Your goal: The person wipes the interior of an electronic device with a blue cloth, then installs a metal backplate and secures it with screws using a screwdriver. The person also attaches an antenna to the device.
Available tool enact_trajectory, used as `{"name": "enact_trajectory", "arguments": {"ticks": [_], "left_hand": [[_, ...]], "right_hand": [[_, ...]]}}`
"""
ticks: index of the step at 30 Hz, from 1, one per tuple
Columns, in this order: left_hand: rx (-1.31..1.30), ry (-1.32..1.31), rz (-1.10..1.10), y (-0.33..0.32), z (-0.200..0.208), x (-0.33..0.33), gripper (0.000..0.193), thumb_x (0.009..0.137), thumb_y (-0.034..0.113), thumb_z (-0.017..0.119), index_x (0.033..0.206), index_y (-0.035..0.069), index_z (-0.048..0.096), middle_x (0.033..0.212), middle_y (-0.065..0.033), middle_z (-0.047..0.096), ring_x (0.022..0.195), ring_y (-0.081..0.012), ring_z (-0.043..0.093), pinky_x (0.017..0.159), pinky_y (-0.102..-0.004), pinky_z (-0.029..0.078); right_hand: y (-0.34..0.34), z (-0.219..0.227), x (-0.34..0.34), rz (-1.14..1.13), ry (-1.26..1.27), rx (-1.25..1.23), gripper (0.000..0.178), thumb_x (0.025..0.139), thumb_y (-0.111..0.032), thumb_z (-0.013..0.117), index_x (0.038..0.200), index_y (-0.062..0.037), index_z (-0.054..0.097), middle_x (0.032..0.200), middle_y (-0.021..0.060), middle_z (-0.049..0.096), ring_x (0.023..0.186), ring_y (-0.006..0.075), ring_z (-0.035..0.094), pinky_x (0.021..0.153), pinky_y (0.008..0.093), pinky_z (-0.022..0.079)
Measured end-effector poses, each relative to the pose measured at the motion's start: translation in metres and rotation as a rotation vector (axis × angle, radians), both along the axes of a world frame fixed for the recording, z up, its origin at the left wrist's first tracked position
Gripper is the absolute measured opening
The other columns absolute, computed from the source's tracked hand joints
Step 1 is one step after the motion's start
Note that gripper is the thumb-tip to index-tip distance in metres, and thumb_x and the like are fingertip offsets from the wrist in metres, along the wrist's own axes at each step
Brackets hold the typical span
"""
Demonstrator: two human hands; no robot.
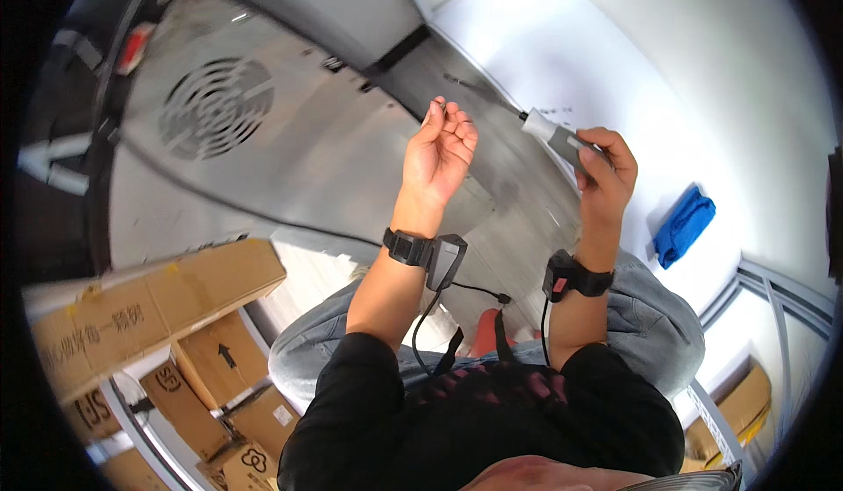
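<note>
My right hand (608, 173) is wrapped around a grey and white pen-shaped electric screwdriver (546, 131). Its thin dark shaft points up and left, past my other hand. My left hand (442, 150) is raised with the palm toward me, thumb and index finger pinched together and the other fingers curled. A tiny dark spot shows at those fingertips, too small to name. Beyond and left of this hand is a large grey metal panel (325, 175) with a round slotted vent (217, 107). Neither hand touches the panel.
A black cable (237, 203) runs across the panel toward my left wrist. Straps with small devices sit on both wrists. Cardboard boxes (167, 315) are stacked at lower left. A blue cloth-like bundle (685, 226) lies on the white surface (606, 69) at right.
</note>
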State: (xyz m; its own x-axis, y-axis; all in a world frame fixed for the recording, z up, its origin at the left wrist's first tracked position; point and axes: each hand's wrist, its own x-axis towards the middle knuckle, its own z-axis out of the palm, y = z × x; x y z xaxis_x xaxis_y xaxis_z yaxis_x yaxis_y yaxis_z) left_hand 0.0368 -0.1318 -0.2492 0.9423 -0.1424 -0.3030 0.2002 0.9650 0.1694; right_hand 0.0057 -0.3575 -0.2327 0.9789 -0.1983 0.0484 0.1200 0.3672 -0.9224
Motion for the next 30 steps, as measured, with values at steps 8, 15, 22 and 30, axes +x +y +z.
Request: {"name": "enact_trajectory", "arguments": {"ticks": [8, 15, 22, 30], "left_hand": [[-0.052, -0.163, 0.158, 0.045, 0.07, -0.059, 0.014, 0.094, 0.021, 0.06, 0.095, 0.009, 0.066, 0.095, -0.0018, 0.064, 0.094, -0.0166, 0.059, 0.085, -0.0309, 0.049], [-0.094, -0.242, 0.179, 0.062, 0.09, -0.09, 0.014, 0.095, 0.021, 0.059, 0.095, 0.009, 0.066, 0.093, -0.0018, 0.064, 0.092, -0.0167, 0.058, 0.083, -0.0302, 0.051], [-0.044, -0.233, 0.204, 0.062, 0.098, -0.097, 0.012, 0.095, 0.019, 0.058, 0.096, 0.008, 0.064, 0.09, -0.0031, 0.063, 0.09, -0.0174, 0.059, 0.081, -0.0299, 0.052], [0.132, -0.187, 0.28, 0.071, 0.096, -0.098, 0.011, 0.095, 0.015, 0.059, 0.099, 0.005, 0.061, 0.09, -0.0042, 0.062, 0.085, -0.0157, 0.061, 0.081, -0.0288, 0.053]], "right_hand": [[0.047, 0.048, -0.05, 0.171, -0.247, -0.034, 0.015, 0.078, 0.004, 0.064, 0.093, 0.0038, 0.066, 0.083, 0.0045, 0.061, 0.053, 0.0043, 0.047, 0.047, 0.0185, 0.035], [0.058, 0.075, -0.074, 0.226, -0.29, -0.027, 0.015, 0.079, 0.004, 0.064, 0.093, 0.003, 0.066, 0.083, 0.0042, 0.061, 0.054, 0.004, 0.046, 0.048, 0.0181, 0.035], [0.059, 0.079, -0.087, 0.177, -0.302, -0.137, 0.013, 0.081, 0.003, 0.064, 0.094, 0.0007, 0.066, 0.084, 0.0029, 0.059, 0.055, 0.0037, 0.046, 0.048, 0.0183, 0.034], [0.066, 0.08, -0.083, 0.129, -0.447, -0.346, 0.015, 0.078, 0.002, 0.068, 0.093, 0.0011, 0.064, 0.087, 0.0082, 0.059, 0.079, 0.0158, 0.053, 0.071, 0.0272, 0.042]]}}
